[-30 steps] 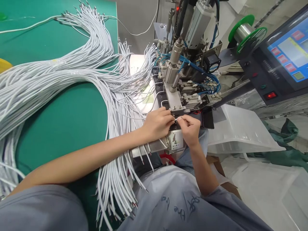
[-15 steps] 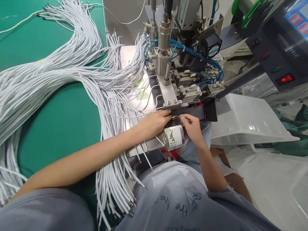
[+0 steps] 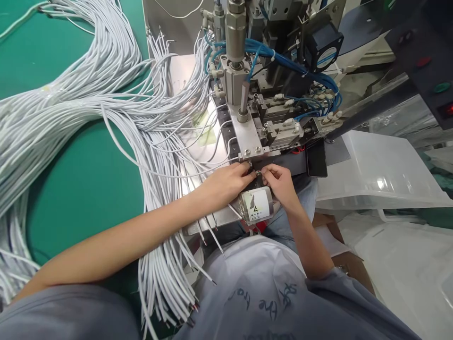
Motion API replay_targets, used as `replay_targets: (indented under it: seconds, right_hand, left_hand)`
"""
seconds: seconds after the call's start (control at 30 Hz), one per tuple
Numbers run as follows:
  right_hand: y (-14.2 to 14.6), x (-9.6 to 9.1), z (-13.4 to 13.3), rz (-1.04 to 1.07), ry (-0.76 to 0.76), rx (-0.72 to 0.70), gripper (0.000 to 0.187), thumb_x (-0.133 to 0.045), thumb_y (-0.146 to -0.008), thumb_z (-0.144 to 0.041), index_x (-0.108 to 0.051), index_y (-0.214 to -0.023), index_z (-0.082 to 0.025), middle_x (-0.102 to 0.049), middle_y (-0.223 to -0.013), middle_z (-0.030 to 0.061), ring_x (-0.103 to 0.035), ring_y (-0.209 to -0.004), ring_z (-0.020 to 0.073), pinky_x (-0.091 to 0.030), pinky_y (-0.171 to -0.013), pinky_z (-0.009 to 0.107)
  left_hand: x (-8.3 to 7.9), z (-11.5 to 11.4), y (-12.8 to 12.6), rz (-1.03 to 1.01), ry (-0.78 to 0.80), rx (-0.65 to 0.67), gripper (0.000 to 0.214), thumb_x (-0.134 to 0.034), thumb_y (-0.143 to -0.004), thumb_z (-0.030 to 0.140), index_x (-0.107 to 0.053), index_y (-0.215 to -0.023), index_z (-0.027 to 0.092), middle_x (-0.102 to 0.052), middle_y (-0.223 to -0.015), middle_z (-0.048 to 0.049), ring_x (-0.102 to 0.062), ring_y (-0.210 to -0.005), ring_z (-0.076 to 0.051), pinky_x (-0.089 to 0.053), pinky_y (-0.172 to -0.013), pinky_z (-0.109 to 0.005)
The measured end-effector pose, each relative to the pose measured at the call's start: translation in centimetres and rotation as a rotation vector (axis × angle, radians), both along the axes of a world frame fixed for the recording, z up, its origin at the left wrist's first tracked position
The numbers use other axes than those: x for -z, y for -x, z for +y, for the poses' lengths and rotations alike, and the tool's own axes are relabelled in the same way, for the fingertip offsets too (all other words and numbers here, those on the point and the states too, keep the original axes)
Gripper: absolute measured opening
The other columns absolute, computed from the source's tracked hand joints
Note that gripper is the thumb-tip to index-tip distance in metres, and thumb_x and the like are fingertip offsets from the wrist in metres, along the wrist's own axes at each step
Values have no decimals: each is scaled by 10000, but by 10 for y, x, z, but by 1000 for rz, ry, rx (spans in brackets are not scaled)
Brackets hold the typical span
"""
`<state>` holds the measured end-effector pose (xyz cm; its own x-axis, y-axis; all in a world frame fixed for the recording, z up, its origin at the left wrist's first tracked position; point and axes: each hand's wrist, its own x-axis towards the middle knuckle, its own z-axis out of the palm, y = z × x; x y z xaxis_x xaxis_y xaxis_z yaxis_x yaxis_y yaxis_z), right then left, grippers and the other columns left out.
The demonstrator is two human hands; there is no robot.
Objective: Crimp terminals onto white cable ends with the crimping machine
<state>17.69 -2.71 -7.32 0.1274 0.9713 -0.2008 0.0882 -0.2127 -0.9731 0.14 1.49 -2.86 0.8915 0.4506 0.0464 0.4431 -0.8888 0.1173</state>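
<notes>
Metal fitting (image 3: 258, 173) is sitting at the near end of the black rail (image 3: 224, 115); right hand (image 3: 282, 183) is seemingly pinching it, left hand (image 3: 228, 182) hold unclear; white cables (image 3: 155, 156) catching under the left forearm (image 3: 141, 232) risk dislodging it.

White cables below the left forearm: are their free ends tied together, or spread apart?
Spread apart: below the left forearm, the white cables fan out, ends at different levels, no tie visible.

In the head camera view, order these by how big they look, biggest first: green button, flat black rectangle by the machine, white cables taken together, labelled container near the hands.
White cables, taken together
Labelled container
Flat black rectangle
Green button
</notes>
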Motion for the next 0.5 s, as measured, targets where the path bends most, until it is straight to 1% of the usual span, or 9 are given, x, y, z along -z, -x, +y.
replay_targets:
  seconds: [0.07,0.17,0.27,0.33,0.37,0.43,0.5]
  right_hand:
    - [-1,3,1,-5,-13,-60,211,-502,-801,-335,-512,-652,-187,-473,-556,-43,-410,-505,87,-324,-496,228]
    - [-3,10,2,-19,-59,-130,249,-465,-844,-376,-464,-670,-198,-409,-556,-55,-371,-510,86,-314,-502,225]
    - [-2,17,4,-22,-130,-130,278,-472,-845,-408,-437,-664,-201,-358,-568,-55,-337,-529,90,-295,-506,226]
    - [1,20,4,-10,-155,-108,297,-472,-841,-426,-424,-652,-202,-344,-573,-52,-327,-535,93,-288,-505,229]
    - [2,21,4,-5,-158,-97,304,-471,-838,-435,-419,-648,-202,-338,-573,-51,-325,-536,94,-286,-505,230]
    - [5,21,4,-1,-156,-82,311,-470,-831,-443,-413,-641,-203,-330,-569,-52,-320,-533,95,-284,-503,232]
    - [5,21,5,-7,-160,-78,300,-470,-830,-425,-414,-635,-202,-328,-568,-54,-313,-529,93,-284,-505,232]
  left_hand:
    - [0,0,0,5,-8,4,342,-444,-836,83,-551,-1160,100,-563,-878,-94,-562,-771,-177,-463,-629,-265]
    - [0,0,-1,12,-26,11,314,-451,-835,86,-575,-1124,98,-566,-883,-97,-567,-785,-184,-464,-631,-271]
    - [-1,0,-2,29,-55,18,309,-457,-830,86,-583,-1113,87,-575,-904,-112,-573,-817,-194,-460,-630,-275]
    - [-2,0,-1,32,-74,12,290,-466,-825,90,-600,-1082,91,-583,-887,-110,-574,-786,-192,-449,-610,-280]
    - [-4,0,0,37,-79,7,259,-479,-817,93,-620,-1034,98,-588,-854,-101,-571,-751,-188,-442,-600,-285]
    - [-8,0,2,69,-79,-8,163,-515,-787,92,-649,-877,115,-585,-756,-74,-554,-682,-180,-429,-589,-295]
    - [-15,0,3,122,-77,-29,102,-545,-757,80,-632,-728,125,-572,-678,-57,-543,-655,-179,-414,-579,-299]
